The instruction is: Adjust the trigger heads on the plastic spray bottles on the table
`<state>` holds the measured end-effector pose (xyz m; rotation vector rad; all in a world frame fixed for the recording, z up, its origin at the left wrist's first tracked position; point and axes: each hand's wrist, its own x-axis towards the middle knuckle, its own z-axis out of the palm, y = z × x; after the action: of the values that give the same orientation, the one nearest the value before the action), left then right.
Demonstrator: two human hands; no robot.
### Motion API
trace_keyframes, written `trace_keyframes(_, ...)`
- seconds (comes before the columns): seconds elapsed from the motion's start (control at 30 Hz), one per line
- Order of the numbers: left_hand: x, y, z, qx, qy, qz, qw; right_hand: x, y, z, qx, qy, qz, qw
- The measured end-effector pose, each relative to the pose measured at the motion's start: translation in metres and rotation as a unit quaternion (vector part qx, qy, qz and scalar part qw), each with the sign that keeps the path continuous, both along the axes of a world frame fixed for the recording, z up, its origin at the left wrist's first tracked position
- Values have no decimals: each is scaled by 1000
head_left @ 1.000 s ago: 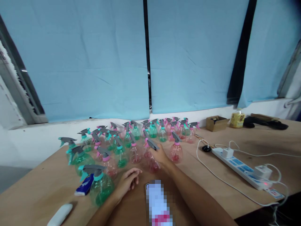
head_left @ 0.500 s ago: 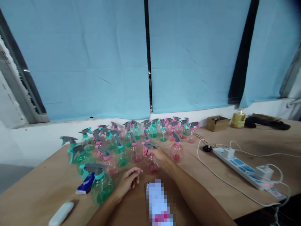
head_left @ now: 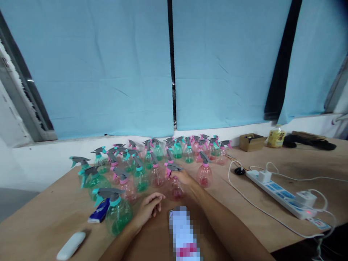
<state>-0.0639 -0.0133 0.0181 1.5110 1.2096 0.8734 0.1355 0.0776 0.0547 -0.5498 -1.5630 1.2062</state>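
Note:
My right hand [head_left: 179,177] is wrapped around the neck and trigger of a pink spray bottle [head_left: 177,190] with a grey and pink head. The bottle stands upright on the table, some pink liquid low in it. My left hand [head_left: 152,206] rests on the tabletop, fingers loosely bent and nothing seen in them. Beside the left wrist is a green spray bottle [head_left: 119,217] with a grey and turquoise head. Another pink spray bottle [head_left: 204,175] stands just right of my right hand. Several more pink and green ones are grouped behind both hands.
A phone [head_left: 185,232] with a blurred screen lies between my forearms. On the left are a blue packet [head_left: 99,212] and a white oblong case [head_left: 71,246]. To the right lie a power strip [head_left: 277,194] with cables, a cardboard box [head_left: 251,143] and a yellow-labelled bottle [head_left: 275,137].
Almost nothing differs. My right hand stays on the pink spray bottle, my left hand stays on the table, and the view has shifted very slightly.

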Motion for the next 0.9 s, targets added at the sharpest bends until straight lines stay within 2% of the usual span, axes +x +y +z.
trace_keyframes(0.33, 0, 0, 0, 1, 8, 4, 1000, -1, -3, 4, 5, 5, 0, 1000)
trace_keyframes(0.57, -2, 2, -3, 4, 7, -3, 1000, 3, -5, 7, 11, -32, 11, 999)
trace_keyframes(0.77, -2, 2, -3, 3, 6, 1, 1000, -1, -6, 7, -5, 22, 26, 999)
trace_keyframes(0.9, -1, 1, -1, -4, 6, 2, 1000, -1, -3, 4, -11, 12, 18, 1000)
